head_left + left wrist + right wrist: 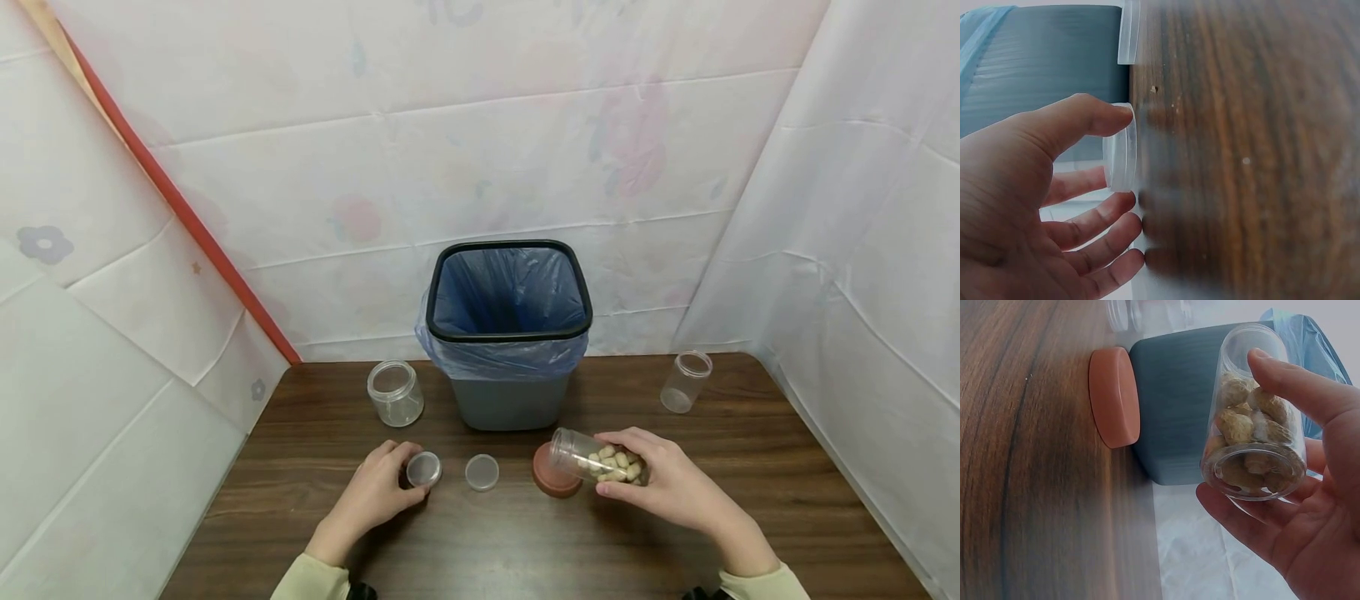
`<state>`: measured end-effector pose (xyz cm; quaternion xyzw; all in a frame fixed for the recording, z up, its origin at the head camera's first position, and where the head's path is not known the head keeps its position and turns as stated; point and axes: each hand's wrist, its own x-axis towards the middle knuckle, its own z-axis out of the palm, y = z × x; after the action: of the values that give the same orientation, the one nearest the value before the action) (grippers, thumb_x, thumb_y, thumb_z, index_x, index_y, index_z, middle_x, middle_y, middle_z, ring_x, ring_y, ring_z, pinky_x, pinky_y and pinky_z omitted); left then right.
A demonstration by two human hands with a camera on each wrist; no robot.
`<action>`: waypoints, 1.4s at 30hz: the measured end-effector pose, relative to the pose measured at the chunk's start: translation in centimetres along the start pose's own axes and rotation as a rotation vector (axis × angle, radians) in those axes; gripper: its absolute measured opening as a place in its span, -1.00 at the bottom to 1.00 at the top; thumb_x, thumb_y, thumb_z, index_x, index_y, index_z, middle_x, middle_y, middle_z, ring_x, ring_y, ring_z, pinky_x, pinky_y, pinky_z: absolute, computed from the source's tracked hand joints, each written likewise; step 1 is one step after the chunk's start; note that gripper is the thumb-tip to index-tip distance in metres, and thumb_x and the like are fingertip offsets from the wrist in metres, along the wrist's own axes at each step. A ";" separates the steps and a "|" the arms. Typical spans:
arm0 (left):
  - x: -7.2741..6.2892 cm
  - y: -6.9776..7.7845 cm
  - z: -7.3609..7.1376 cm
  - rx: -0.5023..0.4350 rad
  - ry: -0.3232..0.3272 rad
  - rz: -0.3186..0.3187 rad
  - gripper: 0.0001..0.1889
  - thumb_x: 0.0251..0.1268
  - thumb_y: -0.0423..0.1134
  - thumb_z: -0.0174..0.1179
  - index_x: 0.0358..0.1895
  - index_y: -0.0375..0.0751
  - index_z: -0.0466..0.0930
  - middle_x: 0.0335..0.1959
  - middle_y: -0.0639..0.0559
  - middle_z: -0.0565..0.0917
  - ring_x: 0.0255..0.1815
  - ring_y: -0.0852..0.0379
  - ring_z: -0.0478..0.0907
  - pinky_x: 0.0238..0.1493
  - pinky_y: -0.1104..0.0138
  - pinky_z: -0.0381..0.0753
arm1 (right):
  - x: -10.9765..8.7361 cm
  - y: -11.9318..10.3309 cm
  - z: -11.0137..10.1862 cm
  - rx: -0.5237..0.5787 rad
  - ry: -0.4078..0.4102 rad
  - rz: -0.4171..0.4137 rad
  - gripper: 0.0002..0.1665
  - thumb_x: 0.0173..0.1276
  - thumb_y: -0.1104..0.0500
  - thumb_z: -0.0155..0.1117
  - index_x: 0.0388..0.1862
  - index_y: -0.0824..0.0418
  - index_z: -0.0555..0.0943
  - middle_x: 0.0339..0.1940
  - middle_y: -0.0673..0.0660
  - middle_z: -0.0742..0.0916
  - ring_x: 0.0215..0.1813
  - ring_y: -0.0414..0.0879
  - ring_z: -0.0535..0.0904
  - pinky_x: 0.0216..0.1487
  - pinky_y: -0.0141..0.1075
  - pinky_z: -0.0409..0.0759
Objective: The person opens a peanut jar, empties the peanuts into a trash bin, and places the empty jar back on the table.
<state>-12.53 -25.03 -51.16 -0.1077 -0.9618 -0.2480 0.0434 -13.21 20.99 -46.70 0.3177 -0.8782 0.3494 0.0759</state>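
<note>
My right hand [660,475] grips a clear plastic jar [566,450] tilted almost onto its side, its mouth towards the left. Shelled-looking pale nuts, like peanuts [1235,428], fill its lower part. Under the jar's mouth a reddish-brown lid [553,475] lies on the table. My left hand [378,487] pinches a small clear lid [424,469] at its rim, thumb on one side and index finger on the other. The left wrist view shows this lid [1121,150] flat at the tabletop. Another clear lid [482,472] lies between the hands.
A grey bin [510,404] with a black rim and blue liner stands at the table's back middle. Left of it is a wide clear jar [395,396]; a slim clear jar [686,382] stands at the back right. White cloth [480,167] hangs around the wooden table [510,558].
</note>
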 end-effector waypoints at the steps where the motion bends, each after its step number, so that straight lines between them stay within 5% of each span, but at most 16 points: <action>1: 0.0 0.0 0.0 0.000 0.000 0.002 -0.48 0.02 -0.19 0.75 0.09 -0.12 0.77 -0.19 0.03 0.66 -0.21 0.16 0.55 -0.17 0.15 0.61 | 0.0 0.0 0.0 0.000 -0.001 0.003 -0.30 0.30 -0.12 0.70 0.38 -0.03 0.69 0.10 -0.19 0.75 -0.03 -0.32 0.63 -0.06 -0.30 0.69; 28: 0.1 -0.4 0.3 -0.009 -0.029 -0.017 -0.47 0.05 -0.10 0.73 0.10 -0.16 0.79 -0.20 0.08 0.63 -0.13 0.09 0.50 -0.07 0.12 0.55 | -0.4 -0.1 -0.4 -0.008 0.014 0.023 -0.31 0.30 -0.11 0.70 0.37 -0.02 0.69 0.11 -0.15 0.77 -0.03 -0.32 0.63 -0.05 -0.29 0.69; 37: 0.2 -0.3 -0.4 -0.032 -0.010 -0.006 -0.48 0.26 0.01 0.63 0.17 -0.18 0.75 -0.12 0.07 0.68 -0.10 0.13 0.54 -0.03 0.12 0.59 | -0.4 -0.2 -1.0 -0.017 0.042 0.016 -0.31 0.29 -0.06 0.72 0.36 -0.02 0.70 0.09 -0.17 0.77 -0.04 -0.33 0.64 -0.05 -0.30 0.69; 42: 0.6 0.4 -1.8 -0.068 0.056 0.028 -0.54 0.39 -0.05 0.55 0.24 -0.17 0.72 -0.04 -0.02 0.71 -0.10 0.05 0.62 -0.06 0.12 0.64 | -0.4 -0.1 -1.5 -0.017 0.053 0.024 -0.30 0.28 -0.06 0.73 0.37 -0.03 0.69 0.10 -0.16 0.77 -0.05 -0.33 0.66 -0.05 -0.31 0.70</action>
<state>-12.93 -25.49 -49.35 -0.1155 -0.9496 -0.2829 0.0701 -12.92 22.16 -45.67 0.2969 -0.8826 0.3512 0.0978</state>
